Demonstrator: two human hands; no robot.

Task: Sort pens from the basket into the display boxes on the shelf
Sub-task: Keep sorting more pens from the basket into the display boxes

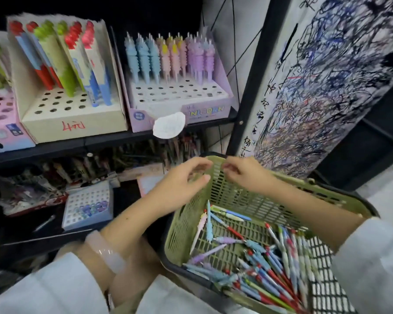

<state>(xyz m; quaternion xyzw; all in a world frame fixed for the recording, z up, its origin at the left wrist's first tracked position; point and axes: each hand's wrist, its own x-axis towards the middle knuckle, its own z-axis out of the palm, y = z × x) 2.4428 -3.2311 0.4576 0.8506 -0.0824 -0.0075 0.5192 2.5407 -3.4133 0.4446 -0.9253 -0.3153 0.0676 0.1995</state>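
Observation:
A green plastic basket (327, 185) sits at lower right, with several pens (270, 264) in red, blue, purple and green heaped on its floor. My left hand (186, 180) hovers over the basket's far left corner, fingers apart, with nothing in it. My right hand (243, 173) is just beside it over the far rim, fingers curled in, and I see nothing in them. On the shelf above stand a lilac unicorn display box (204, 111) with pastel pens (168, 55) in its back rows, and a cream display box (73, 123) with red, green and blue pens.
A pink box (2, 125) stands at far left on the black shelf (77, 143). A white paper tag (169, 124) hangs off the unicorn box. Below, a small blue holed box (89, 205) sits among crowded pens. A scribbled paper panel (327, 87) stands right.

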